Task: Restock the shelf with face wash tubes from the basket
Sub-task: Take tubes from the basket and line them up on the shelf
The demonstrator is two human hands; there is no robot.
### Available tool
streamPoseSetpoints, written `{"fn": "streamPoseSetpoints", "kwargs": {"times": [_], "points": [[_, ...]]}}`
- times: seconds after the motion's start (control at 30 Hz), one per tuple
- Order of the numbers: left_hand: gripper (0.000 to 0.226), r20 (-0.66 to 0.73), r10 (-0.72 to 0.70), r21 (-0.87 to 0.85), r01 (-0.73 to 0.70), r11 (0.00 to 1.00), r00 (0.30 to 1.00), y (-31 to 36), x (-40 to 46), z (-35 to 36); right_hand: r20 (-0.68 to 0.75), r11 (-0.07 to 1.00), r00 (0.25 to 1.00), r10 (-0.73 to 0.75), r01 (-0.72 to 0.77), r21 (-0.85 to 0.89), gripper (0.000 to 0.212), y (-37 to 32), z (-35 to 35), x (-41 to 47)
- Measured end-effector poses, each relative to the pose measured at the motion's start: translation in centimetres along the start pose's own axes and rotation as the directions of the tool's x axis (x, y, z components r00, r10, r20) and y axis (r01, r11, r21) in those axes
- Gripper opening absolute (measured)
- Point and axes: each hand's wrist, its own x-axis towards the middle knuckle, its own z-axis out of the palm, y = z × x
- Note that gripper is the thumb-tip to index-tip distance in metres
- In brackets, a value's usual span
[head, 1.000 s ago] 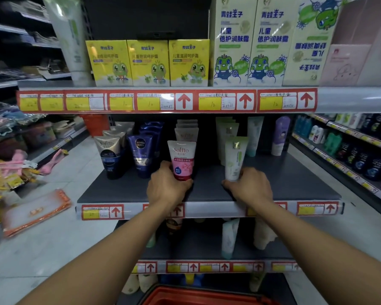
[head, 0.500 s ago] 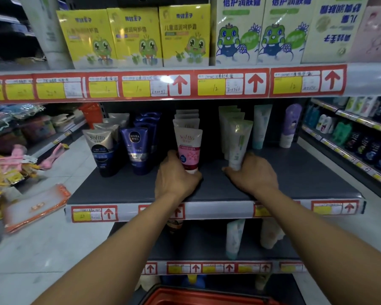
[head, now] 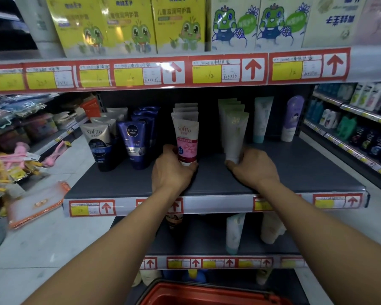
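Note:
On the dark middle shelf (head: 207, 183) my left hand (head: 172, 170) grips the base of a pink Softto face wash tube (head: 187, 142), upright at the front of a row of like tubes. My right hand (head: 254, 167) holds the cap end of a pale green tube (head: 234, 135), also upright and leading its own row. Only the rim of the red basket (head: 207, 293) shows at the bottom edge, below my arms; its contents are hidden.
Left of the pink row stand dark Softto tubes (head: 98, 146) and blue Nivea Men tubes (head: 133, 144). A teal-capped tube (head: 262, 119) and a purple bottle (head: 291, 118) stand at the right. Boxes fill the shelf above; a lower shelf (head: 207, 245) holds a few tubes.
Both hands have pushed their tubes further back on the shelf, towards the rows behind. The camera has moved closer and tilted down slightly.

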Motion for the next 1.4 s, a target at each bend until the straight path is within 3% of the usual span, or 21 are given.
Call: {"fn": "streamPoseSetpoints", "kwargs": {"times": [0.27, 1.07, 1.4], "points": [[0.063, 0.006, 0.005, 0.005, -0.005, 1.0, 1.0, 0.0, 0.0, 0.0, -0.04, 1.0, 0.999, 0.005, -0.006, -0.025, 0.042, -0.1, 0.1, -0.2], [0.066, -0.009, 0.021, 0.029, -0.02, 0.999, 1.0, -0.6, 0.7, 0.6, -0.08, 0.998, 0.996, 0.033, -0.037, -0.048, 0.048, -0.5, -0.3, -0.5], [0.039, -0.098, 0.056, -0.036, -0.06, 0.998, 0.994, -0.5, -0.8, -0.3, -0.272, 0.996, 0.962, -0.015, -0.009, -0.086, 0.022, -1.1, -1.3, -3.5]]}}
